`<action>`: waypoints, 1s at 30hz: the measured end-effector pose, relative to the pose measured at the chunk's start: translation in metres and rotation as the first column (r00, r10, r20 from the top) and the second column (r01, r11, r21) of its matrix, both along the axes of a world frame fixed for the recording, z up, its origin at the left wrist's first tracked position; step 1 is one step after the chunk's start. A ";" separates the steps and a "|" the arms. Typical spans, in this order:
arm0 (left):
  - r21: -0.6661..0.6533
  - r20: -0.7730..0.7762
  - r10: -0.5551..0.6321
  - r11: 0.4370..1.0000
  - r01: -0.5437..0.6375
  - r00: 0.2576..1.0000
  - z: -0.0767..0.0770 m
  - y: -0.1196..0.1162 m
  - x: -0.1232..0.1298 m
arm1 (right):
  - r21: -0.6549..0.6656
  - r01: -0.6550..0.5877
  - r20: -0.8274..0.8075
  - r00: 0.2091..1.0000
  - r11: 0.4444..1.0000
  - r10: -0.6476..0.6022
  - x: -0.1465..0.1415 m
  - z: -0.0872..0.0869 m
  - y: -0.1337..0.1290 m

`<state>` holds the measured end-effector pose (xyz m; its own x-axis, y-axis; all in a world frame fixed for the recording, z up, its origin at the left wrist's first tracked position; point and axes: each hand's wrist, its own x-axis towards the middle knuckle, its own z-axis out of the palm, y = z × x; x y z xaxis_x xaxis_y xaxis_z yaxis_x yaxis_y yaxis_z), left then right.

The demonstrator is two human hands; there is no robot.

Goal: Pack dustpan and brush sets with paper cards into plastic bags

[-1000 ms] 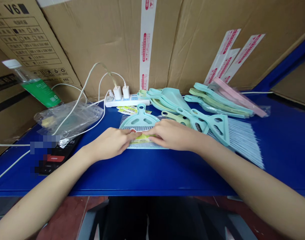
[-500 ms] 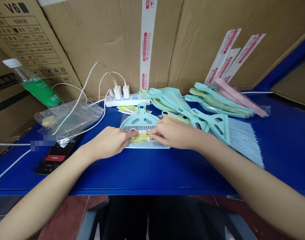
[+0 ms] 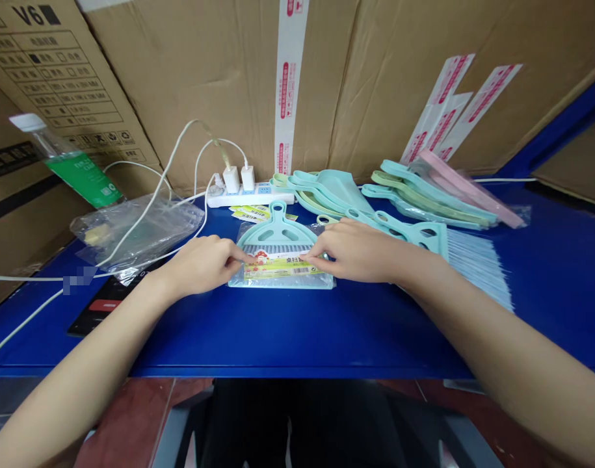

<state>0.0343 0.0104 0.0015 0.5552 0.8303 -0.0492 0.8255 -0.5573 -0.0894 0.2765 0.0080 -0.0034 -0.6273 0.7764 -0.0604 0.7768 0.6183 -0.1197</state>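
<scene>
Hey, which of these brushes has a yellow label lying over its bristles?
The turquoise brush at the front middle, between the left hand and the right hand. Its label sets it apart; no other brush shows one.

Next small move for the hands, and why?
Probably slide the right hand outward along the yellow label: its index fingertip lies short of the label's right end, while the left hand has a fingertip at the left end.

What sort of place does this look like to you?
Probably a makeshift work spot in a storeroom or small workshop, though little of the room shows. Large taped cardboard stands behind a blue table, and several pastel dustpans lie on the tabletop.
</scene>
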 end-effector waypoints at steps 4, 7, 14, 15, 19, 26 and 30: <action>-0.026 0.011 -0.001 1.000 0.002 1.000 0.003 0.000 -0.001 | -0.044 0.120 0.126 0.986 0.992 -0.114 -0.001 0.010 -0.004; -0.041 0.007 -0.002 0.999 0.002 1.000 0.005 0.001 -0.004 | -0.023 0.161 0.149 0.977 0.987 -0.155 0.001 0.013 -0.004; -0.068 -0.020 0.033 0.997 -0.034 0.999 0.009 0.005 -0.015 | 0.008 0.180 0.174 0.968 0.984 -0.179 0.007 0.011 -0.002; -0.059 -0.018 0.033 0.998 -0.034 0.999 0.009 0.005 -0.016 | 0.012 0.171 0.166 0.971 0.985 -0.170 0.007 0.011 -0.002; -0.023 -0.028 0.049 0.999 -0.050 0.998 0.009 0.005 -0.018 | 0.018 0.192 0.150 0.970 0.981 -0.192 0.007 0.010 -0.001; 0.063 -0.180 0.081 0.996 -0.070 0.980 0.004 -0.003 -0.003 | 0.041 0.167 0.110 0.979 0.985 -0.171 0.001 0.009 0.001; 0.072 -0.200 0.074 0.996 -0.060 0.977 -0.005 -0.003 0.006 | 0.153 0.194 0.194 0.955 0.969 -0.222 -0.011 0.002 -0.002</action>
<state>0.0401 0.0070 -0.0038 0.4823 0.8703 -0.0994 0.8220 -0.4889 -0.2922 0.2652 0.0062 -0.0015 -0.4352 0.8983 -0.0612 0.8889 0.4395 0.1297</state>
